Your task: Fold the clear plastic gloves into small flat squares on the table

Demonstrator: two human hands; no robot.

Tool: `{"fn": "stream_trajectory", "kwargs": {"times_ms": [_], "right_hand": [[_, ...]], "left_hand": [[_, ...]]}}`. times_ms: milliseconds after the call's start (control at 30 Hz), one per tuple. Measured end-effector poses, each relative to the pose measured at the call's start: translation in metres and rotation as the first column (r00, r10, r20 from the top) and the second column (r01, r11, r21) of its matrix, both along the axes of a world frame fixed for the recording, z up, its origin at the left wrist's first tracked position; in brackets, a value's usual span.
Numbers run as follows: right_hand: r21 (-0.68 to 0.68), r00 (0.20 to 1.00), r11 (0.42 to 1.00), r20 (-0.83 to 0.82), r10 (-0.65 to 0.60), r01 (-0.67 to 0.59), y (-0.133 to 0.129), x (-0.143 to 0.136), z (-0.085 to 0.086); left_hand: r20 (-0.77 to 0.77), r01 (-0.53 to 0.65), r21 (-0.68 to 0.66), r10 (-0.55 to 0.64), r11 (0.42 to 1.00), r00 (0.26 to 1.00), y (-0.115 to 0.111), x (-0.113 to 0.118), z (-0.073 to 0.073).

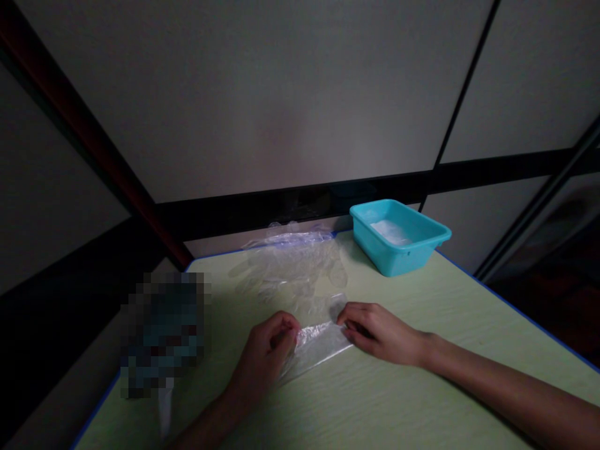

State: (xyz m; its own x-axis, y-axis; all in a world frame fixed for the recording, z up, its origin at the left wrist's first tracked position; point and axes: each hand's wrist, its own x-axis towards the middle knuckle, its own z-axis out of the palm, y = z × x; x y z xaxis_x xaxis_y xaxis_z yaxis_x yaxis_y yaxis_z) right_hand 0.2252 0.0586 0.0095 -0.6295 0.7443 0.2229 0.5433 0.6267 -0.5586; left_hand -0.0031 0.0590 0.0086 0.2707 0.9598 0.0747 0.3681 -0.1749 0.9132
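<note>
A clear, thin plastic piece (319,340) lies on the pale green table between my hands, with a shiny crease across it. My left hand (274,350) pinches its left side between thumb and fingers. At its right side, my right hand (368,328) is closed on the plastic, fingers bent and thumb beneath. Just beyond them spreads a pile of clear plastic gloves (300,256), reaching the table's far edge.
A turquoise basin (407,256) with white, translucent material inside stands at the back right. At the left edge is a pixelated object (164,331) with a whitish strip below it. Wardrobe-like panels (290,112) rise behind the table (445,387).
</note>
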Motion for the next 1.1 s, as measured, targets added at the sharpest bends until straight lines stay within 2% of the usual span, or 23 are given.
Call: {"fn": "stream_trajectory", "kwargs": {"times_ms": [1100], "right_hand": [[0.033, 0.999, 0.999, 0.031, 0.029, -0.030, 0.0008, 0.0004, 0.0000]], "left_hand": [[-0.070, 0.012, 0.031, -0.010, 0.999, 0.997, -0.0018, -0.0007, 0.0013]]}}
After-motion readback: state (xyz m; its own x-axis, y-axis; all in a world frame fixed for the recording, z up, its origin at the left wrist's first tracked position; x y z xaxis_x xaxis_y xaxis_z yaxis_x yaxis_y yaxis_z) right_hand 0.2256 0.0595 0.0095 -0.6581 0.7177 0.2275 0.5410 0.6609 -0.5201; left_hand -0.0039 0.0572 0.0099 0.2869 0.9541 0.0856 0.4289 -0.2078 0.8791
